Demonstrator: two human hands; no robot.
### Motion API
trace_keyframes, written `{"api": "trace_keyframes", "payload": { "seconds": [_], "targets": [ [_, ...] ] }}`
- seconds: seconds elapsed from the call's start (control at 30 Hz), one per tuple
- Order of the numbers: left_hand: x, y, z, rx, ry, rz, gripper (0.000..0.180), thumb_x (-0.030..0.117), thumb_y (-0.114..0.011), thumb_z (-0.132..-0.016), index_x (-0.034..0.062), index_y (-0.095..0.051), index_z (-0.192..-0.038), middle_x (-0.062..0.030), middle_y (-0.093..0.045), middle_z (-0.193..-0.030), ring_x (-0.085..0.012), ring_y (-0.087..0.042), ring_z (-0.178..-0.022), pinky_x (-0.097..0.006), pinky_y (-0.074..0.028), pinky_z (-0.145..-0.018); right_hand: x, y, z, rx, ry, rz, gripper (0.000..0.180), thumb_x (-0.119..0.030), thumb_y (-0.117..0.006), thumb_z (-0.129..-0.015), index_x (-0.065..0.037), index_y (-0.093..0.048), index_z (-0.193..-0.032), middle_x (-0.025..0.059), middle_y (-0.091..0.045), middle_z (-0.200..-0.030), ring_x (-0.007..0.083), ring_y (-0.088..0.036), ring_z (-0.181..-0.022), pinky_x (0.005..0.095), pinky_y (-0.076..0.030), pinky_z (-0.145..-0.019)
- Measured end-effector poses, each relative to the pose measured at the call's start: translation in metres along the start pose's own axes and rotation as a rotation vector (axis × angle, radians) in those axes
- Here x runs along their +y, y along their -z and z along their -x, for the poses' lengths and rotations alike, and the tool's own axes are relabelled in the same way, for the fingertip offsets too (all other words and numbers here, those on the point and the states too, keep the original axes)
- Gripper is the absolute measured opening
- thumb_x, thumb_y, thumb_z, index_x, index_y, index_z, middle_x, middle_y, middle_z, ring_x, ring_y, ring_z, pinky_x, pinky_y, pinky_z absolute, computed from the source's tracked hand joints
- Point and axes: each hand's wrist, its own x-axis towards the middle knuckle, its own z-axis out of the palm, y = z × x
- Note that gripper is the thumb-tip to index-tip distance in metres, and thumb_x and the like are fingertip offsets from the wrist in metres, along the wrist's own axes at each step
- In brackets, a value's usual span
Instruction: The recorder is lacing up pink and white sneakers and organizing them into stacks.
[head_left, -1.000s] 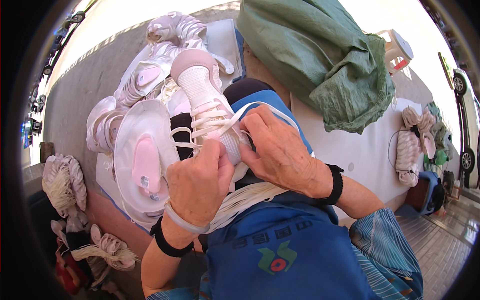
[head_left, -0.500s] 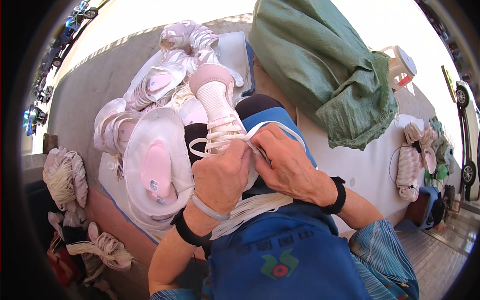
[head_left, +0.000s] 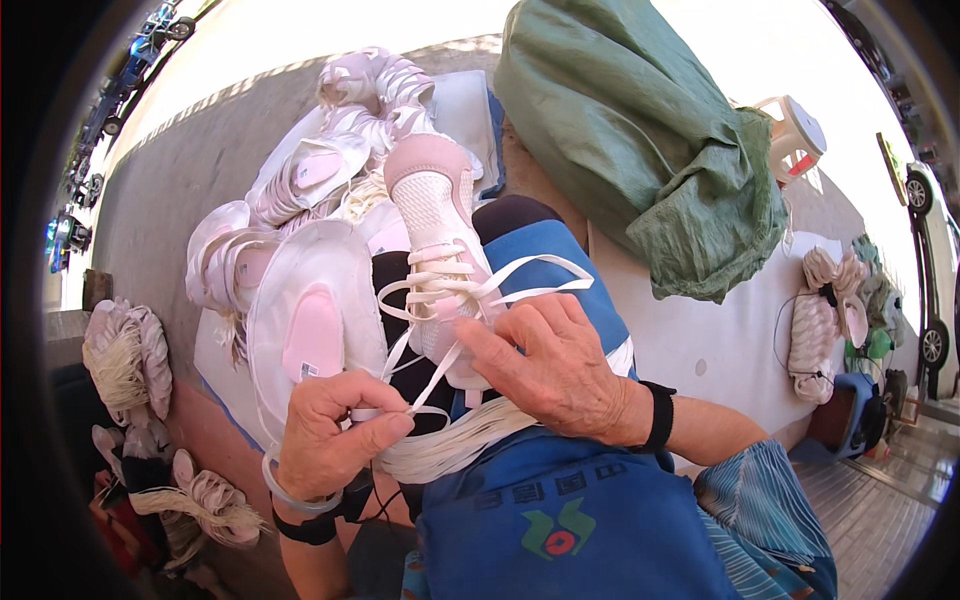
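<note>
A white and pale pink sneaker [head_left: 436,230] lies toe-away on my lap, over a blue apron [head_left: 560,500]. My right hand [head_left: 560,365] rests on the shoe's heel end and holds it down, fingers by the lace rows. My left hand [head_left: 335,435] has pulled back to the lower left and pinches the end of a white shoelace [head_left: 440,350] that runs up into the eyelets. A loose loop of lace [head_left: 535,275] arcs to the right of the shoe. A bundle of white laces [head_left: 450,450] lies across my lap under both hands.
A pile of matching pink and white sneakers [head_left: 300,250] sits to the left and ahead. A big green sack [head_left: 640,140] fills the upper right. More shoe bundles lie at the left [head_left: 125,355] and right [head_left: 825,315], beside a white plastic stool [head_left: 795,135].
My left hand has come off the shoe's laces and drawn down and left, pulling a lace end taut. The right hand stays on the shoe.
</note>
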Motion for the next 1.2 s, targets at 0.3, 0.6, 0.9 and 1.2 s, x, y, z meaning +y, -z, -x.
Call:
{"api": "trace_keyframes", "payload": {
  "seconds": [0.3, 0.6, 0.9, 1.2],
  "targets": [
    [-0.005, -0.011, -0.026, -0.018, 0.034, 0.094, 0.013, 0.009, -0.07, -0.085, 0.0017, -0.065, -0.093, 0.0047, -0.056, -0.075, -0.0017, -0.044, -0.065, -0.018, -0.037, -0.057, -0.013, -0.009, 0.003, -0.246, 0.071, -0.166, 0.015, -0.018, -0.064, -0.079, -0.006, -0.057, -0.086, 0.0054, -0.05, -0.077, 0.0214, -0.053, -0.075, 0.0338, -0.042, -0.069],
    [0.006, -0.023, -0.091, -0.075, -0.2, -0.323, 0.013, 0.009, -0.064, -0.088, -0.0027, -0.064, -0.093, -0.0034, -0.061, -0.075, -0.0059, -0.054, -0.073, -0.024, -0.047, -0.066, -0.021, -0.011, 0.004, -0.283, 0.165, -0.268, 0.016, -0.017, -0.067, -0.079, -0.006, -0.056, -0.076, 0.0065, -0.05, -0.076, 0.0227, -0.052, -0.075, 0.035, -0.042, -0.069],
    [-0.001, -0.024, -0.095, -0.055, -0.148, -0.203, 0.013, 0.012, -0.058, -0.093, -0.0002, -0.063, -0.097, -0.0002, -0.06, -0.075, -0.0053, -0.053, -0.065, -0.021, -0.043, -0.059, -0.057, -0.018, 0.01, -0.538, 0.383, -0.773, 0.022, -0.021, -0.064, -0.083, -0.004, -0.058, -0.071, 0.0111, -0.056, -0.071, 0.0288, -0.057, -0.075, 0.039, -0.046, -0.073],
    [-0.021, 0.0, -0.022, 0.179, -0.027, 0.171, 0.016, 0.012, -0.054, -0.096, 0.0022, -0.063, -0.105, 0.001, -0.058, -0.074, -0.0001, -0.04, -0.054, -0.015, -0.032, -0.048, -0.03, 0.005, -0.01, -0.108, 0.276, -0.48, 0.019, -0.02, -0.067, -0.083, -0.003, -0.058, -0.08, 0.0102, -0.054, -0.086, 0.0281, -0.057, -0.078, 0.0414, -0.046, -0.071]
  ]
}}
